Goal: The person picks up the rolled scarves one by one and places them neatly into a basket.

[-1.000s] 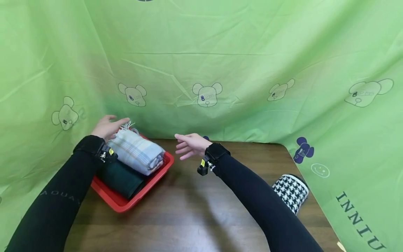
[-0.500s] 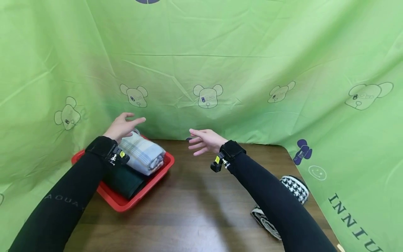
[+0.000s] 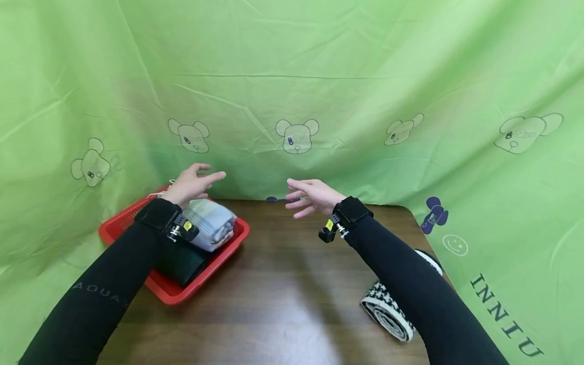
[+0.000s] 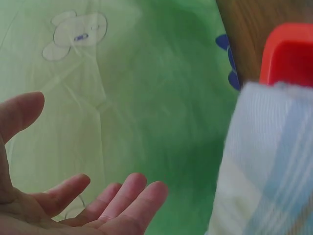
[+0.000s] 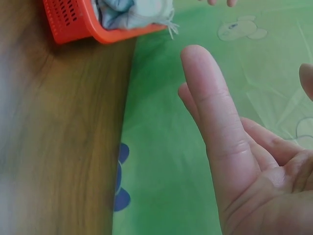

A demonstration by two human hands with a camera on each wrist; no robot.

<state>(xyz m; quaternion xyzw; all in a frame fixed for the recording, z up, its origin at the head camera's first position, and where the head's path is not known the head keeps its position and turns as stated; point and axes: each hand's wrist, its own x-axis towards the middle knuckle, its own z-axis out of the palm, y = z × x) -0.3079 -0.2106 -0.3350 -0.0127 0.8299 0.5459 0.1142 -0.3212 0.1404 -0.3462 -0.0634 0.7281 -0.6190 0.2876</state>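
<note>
In the head view, my left hand (image 3: 188,186) hovers over the far side of a red plastic basket (image 3: 241,233), fingers relaxed and spread, holding nothing. A folded plaid scarf (image 3: 211,223) in pale blue and white, with a fringe, lies in that basket beside a dark green rolled cloth (image 3: 182,263). My left forearm covers part of both. Level with it, my right hand (image 3: 317,196) is in the air above the back of the table, palm inward and fingers loose. In the left wrist view, the plaid scarf (image 4: 274,156) is apart from the fingers.
A rolled black-and-white houndstooth cloth (image 3: 388,312) lies on the wooden table (image 3: 274,289) at the right, partly behind my right forearm. A green curtain (image 3: 246,101) printed with bear heads hangs at the back and sides.
Both hands have moved to the right. My left hand has come away from the scarf's fringed end. More of the houndstooth roll's near end shows; the basket and its contents look unmoved.
</note>
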